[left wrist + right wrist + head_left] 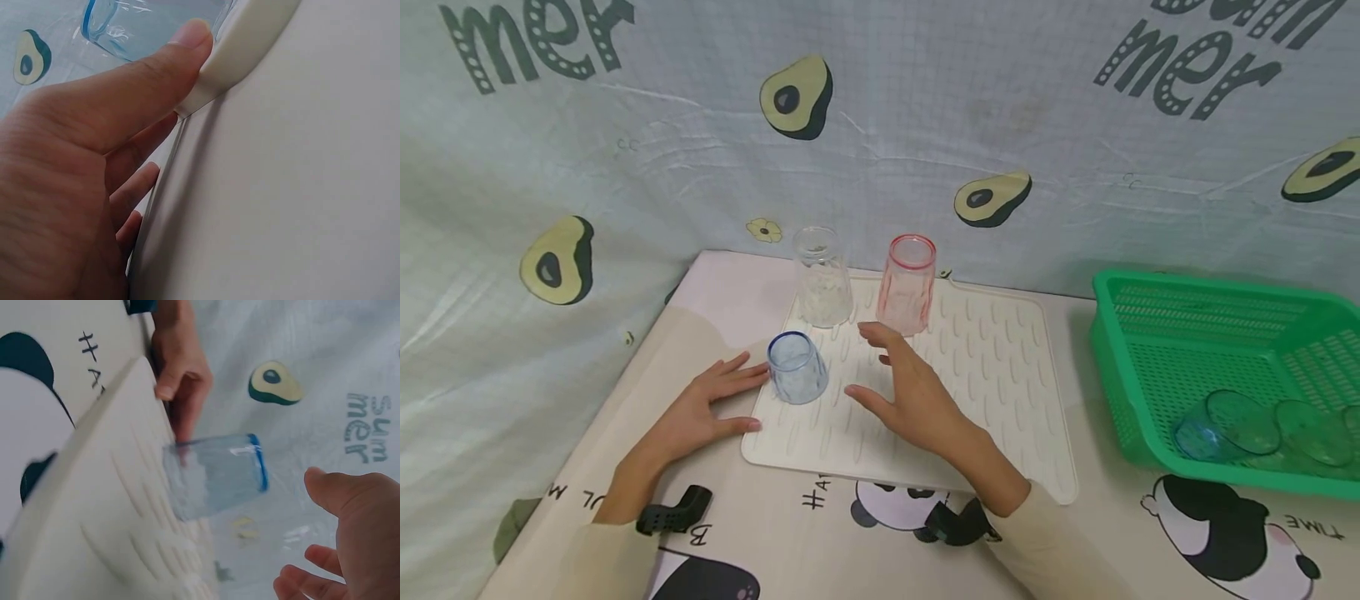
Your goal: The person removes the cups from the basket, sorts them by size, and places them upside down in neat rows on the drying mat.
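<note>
A small blue glass (797,371) with a darker blue ring at its top stands at the left edge of a white ridged mat (1000,383). Beside it lies my left hand (703,408), fingers extended; the fingertips are close to the glass, and whether they touch it I cannot tell. In the left wrist view the thumb (169,65) is at the mat's edge. My right hand (917,400) hovers over the mat to the right of the blue glass, thumb and fingers spread, holding nothing. Behind stand a tall clear glass (823,292) and a tall pink glass (907,292).
At the right is a green plastic basket (1120,400) with several glasses lying in it, one of them a bluish glass (1213,429). A printed cloth (880,167) hangs behind the table. The tablecloth (805,550) carries panda prints.
</note>
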Available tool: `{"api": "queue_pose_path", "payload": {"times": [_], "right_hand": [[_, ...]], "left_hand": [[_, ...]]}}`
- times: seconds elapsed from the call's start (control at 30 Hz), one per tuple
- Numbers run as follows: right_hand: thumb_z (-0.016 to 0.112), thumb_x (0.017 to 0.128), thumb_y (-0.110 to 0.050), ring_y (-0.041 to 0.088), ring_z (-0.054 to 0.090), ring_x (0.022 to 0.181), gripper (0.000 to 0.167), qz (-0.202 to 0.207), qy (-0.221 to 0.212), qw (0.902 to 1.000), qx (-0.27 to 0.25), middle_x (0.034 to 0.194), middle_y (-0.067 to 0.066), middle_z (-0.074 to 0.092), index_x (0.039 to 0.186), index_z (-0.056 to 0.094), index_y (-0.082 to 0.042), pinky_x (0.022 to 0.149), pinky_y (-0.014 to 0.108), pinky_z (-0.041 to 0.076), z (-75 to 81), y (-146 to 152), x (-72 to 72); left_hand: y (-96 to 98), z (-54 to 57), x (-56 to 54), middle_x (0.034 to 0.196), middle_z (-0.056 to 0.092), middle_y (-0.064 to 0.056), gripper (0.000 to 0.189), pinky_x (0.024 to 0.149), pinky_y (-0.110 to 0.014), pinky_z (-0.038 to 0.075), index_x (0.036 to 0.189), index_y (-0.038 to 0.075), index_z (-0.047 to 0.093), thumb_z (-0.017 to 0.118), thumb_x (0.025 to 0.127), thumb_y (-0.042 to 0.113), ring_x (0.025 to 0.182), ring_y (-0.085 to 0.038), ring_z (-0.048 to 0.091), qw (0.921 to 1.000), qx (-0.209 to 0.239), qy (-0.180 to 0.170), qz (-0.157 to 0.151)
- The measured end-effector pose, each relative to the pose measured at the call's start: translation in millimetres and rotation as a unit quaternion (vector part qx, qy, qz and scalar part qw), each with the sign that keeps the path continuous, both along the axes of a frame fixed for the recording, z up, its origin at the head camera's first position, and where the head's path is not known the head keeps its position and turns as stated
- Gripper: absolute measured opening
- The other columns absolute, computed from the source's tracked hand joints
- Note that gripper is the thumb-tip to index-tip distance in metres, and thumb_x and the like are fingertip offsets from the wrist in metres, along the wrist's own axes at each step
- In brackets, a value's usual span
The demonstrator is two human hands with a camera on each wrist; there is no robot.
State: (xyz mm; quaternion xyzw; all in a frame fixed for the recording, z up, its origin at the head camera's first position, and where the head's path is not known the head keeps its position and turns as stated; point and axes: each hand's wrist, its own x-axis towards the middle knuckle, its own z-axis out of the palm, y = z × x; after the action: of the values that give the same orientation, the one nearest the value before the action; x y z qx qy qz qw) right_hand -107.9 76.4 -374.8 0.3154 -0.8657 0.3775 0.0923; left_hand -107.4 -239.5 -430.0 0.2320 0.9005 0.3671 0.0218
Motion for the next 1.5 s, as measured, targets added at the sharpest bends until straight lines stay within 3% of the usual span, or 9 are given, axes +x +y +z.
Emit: {"api": "queue_pose_path", "payload": {"times": [0.2,0.5,0.63,0.77,0.97,1.3,1.37,1.5], "right_hand": [[0.075,0.085,-0.02,0.02,0.049,0.124,0.075,-0.025,0.015,0.9996,-0.002,0.139,0.007,0.043,0.143,0.029,-0.01,0.097,0.035,0.046,20.8,38,9.4],[0.08,0.077,-0.009,0.023,0.054,0.115,0.071,-0.076,0.079,0.9939,0.007,0.132,0.01,0.051,0.136,0.042,-0.002,0.092,0.04,0.049,42.9,103,21.4],[0.081,0.073,-0.001,0.025,0.054,0.112,0.073,-0.099,0.087,0.9911,0.016,0.13,0.012,0.052,0.135,0.043,0.0,0.094,0.03,0.048,47.3,136,26.2],[0.081,0.072,0.002,0.013,0.054,0.111,0.073,-0.133,0.072,0.9882,0.021,0.129,0.01,0.053,0.136,0.046,-0.004,0.094,0.013,0.04,51.9,170,35.8],[0.08,0.075,-0.001,-0.013,0.045,0.111,0.074,-0.191,0.057,0.9782,0.057,0.133,0.003,0.052,0.14,0.046,-0.011,0.09,0.003,0.032,56.3,227,52.3],[0.078,0.074,0.003,-0.019,0.036,0.111,0.079,-0.22,0.03,0.9707,0.092,0.131,-0.022,0.041,0.143,0.043,-0.015,0.087,-0.001,0.025,48.9,306,64.1],[0.08,0.073,0.002,-0.02,0.033,0.113,0.079,-0.216,0.036,0.9694,0.111,0.131,-0.02,0.041,0.142,0.044,-0.012,0.088,-0.001,0.024,45.2,316,63.5],[0.083,0.07,-0.001,-0.022,0.025,0.117,0.083,-0.215,0.031,0.965,0.147,0.134,0.008,0.047,0.142,0.043,-0.007,0.099,0.008,0.022,36.4,335,64.2]], "left_hand": [[-0.6,-0.3,-0.2,0.137,0.052,-0.012,0.068,0.113,-0.052,0.01,0.132,0.004,0.058,0.082,0.074,0.03,0.139,-0.036,0.024,1.0,0.005,-0.001,-0.001],[-0.5,-2.8,-1.0,0.137,0.052,-0.012,0.068,0.113,-0.052,0.01,0.131,0.003,0.058,0.082,0.074,0.029,0.139,-0.037,0.025,1.0,0.006,0.005,-0.005],[-1.7,-2.8,-0.4,0.137,0.052,-0.012,0.068,0.113,-0.052,0.01,0.132,0.003,0.058,0.082,0.074,0.03,0.139,-0.037,0.025,1.0,0.005,0.005,-0.007],[-4.1,-1.5,3.2,0.137,0.052,-0.012,0.069,0.113,-0.053,0.009,0.132,0.003,0.058,0.082,0.073,0.03,0.138,-0.038,0.026,0.9998,0.004,0.011,-0.013],[-5.5,-1.2,8.3,0.138,0.051,-0.011,0.071,0.114,-0.05,0.007,0.132,0.005,0.057,0.083,0.072,0.032,0.139,-0.035,0.025,0.9998,-0.003,0.012,-0.015],[-7.3,-3.5,8.0,0.139,0.05,-0.012,0.07,0.114,-0.049,0.006,0.131,0.007,0.059,0.084,0.07,0.029,0.139,-0.035,0.024,0.9991,0.004,0.034,-0.027],[-7.4,-3.0,8.1,0.138,0.051,-0.013,0.069,0.114,-0.049,0.006,0.131,0.007,0.059,0.085,0.07,0.029,0.139,-0.036,0.025,0.9989,0.006,0.037,-0.028],[-6.5,-3.3,7.8,0.139,0.051,-0.012,0.069,0.113,-0.052,0.007,0.131,0.007,0.059,0.084,0.07,0.029,0.139,-0.035,0.025,0.9987,0.008,0.039,-0.031]]}}
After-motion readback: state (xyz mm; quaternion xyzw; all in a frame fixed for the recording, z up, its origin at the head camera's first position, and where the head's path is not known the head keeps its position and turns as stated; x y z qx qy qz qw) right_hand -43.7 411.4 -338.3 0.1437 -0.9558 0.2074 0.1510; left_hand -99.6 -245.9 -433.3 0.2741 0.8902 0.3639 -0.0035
